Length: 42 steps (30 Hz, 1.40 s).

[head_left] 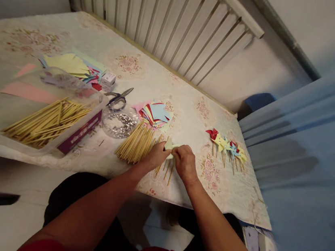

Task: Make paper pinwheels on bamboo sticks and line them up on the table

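Observation:
Between my two hands is a pale green paper pinwheel (169, 144), with its folded blades partly hidden by my fingers. My left hand (158, 155) pinches it from the left side. From the right, my right hand (185, 160) has its fingertips closed at the pinwheel's middle; whether a pin is also in them is too small to see. Just below lie several loose wooden sticks (168, 172). A dense row of wooden sticks (134, 144) is beside my left hand. Behind it sits a pile of cut coloured paper pieces (156, 114).
A round clear dish of small metal pins (119, 123) stands by the scissors (118, 98). At left is a plastic box of sticks (50, 123), with coloured paper sheets (68, 64) and a small white box (108, 79) behind it. Finished pinwheels (226, 145) lie at right.

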Tool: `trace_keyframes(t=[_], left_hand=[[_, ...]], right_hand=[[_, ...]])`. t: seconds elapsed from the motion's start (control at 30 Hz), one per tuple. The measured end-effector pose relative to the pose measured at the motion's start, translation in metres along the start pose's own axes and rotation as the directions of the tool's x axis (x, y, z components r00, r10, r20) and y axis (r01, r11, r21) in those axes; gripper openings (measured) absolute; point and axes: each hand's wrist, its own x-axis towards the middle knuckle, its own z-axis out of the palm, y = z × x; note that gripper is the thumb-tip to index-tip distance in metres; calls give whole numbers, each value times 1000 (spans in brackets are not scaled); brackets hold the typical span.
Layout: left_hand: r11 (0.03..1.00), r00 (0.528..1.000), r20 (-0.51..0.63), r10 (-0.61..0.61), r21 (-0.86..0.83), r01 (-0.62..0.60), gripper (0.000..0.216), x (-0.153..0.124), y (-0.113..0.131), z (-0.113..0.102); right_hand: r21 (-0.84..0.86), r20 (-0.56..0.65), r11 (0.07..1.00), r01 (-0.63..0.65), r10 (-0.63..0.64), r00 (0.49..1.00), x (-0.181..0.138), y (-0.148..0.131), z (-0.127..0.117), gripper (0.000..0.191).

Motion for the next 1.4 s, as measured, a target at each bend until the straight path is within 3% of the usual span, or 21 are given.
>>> trace_keyframes(t=[0.07, 0.2, 0.27, 0.37, 0.47, 0.57, 0.63, 0.7, 0.77, 0.83, 0.93, 0.97, 1.03, 1.1, 1.17, 1.23, 1.3, 1.4], left_hand=[[1000, 1000, -13, 0, 11, 0, 16, 0, 1, -1], [999, 1000, -25, -18, 43, 19, 15, -2, 4, -2], [999, 1000, -23, -20, 38, 21, 14, -2, 5, -2], [999, 1000, -15, -17, 39, 18, 14, -2, 5, -2], [999, 1000, -6, -14, 38, 14, 16, -2, 5, -2], [999, 1000, -9, -11, 30, 12, 17, -2, 5, -2], [999, 1000, -21, -18, 39, 19, 15, -3, 5, -3], [998, 999, -29, -27, 52, 29, 12, -3, 5, -3], [999, 999, -26, -25, 45, 26, 12, -3, 5, -2], [1000, 1000, -12, -13, 23, 13, 13, -3, 4, -2], [1000, 1000, -3, -10, 14, 10, 13, -2, 5, -2], [1000, 1000, -7, -12, 19, 12, 13, -2, 5, -2], [999, 1000, -17, -20, 31, 20, 13, -3, 6, -3], [998, 999, -21, -32, 46, 33, 12, -3, 7, -3], [998, 999, -19, -40, 51, 41, 11, -4, 8, -3], [998, 999, -16, -37, 43, 38, 11, -4, 8, -3], [999, 999, -13, -31, 39, 32, 11, -4, 9, -3], [999, 1000, -14, -26, 41, 26, 11, -5, 11, -3]], right_hand=[[62, -36, 991, -118, 120, 992, -1, 0, 5, 16], [248, -14, 878, -409, 425, 905, -2, 1, 16, 15], [225, -11, 906, -359, 371, 929, -2, 1, 13, 15], [48, 3, 994, -95, 95, 996, 1, 0, 2, 16], [-40, 43, 999, 26, -24, 999, 2, -2, -3, 20], [62, -14, 987, -150, 151, 988, 1, -1, 4, 16], [192, -17, 920, -341, 351, 936, 0, 0, 12, 14], [268, 19, 854, -446, 458, 889, 0, 2, 15, 14], [236, 23, 888, -395, 401, 916, 1, 2, 12, 14], [131, 20, 965, -227, 227, 974, 2, 2, 5, 14], [25, 30, 999, -48, 48, 998, 3, 0, -1, 15], [32, 19, 997, -65, 65, 998, 3, -1, 0, 15], [118, -13, 969, -216, 219, 976, 1, -1, 6, 13], [259, 2, 876, -407, 421, 907, 0, 0, 13, 13], [344, 51, 796, -498, 514, 856, 0, 2, 16, 13], [306, 51, 848, -432, 438, 897, 1, 4, 12, 13], [176, 38, 953, -247, 245, 969, 3, 4, 4, 12], [28, 59, 999, -28, 26, 998, 4, 3, -4, 14]])
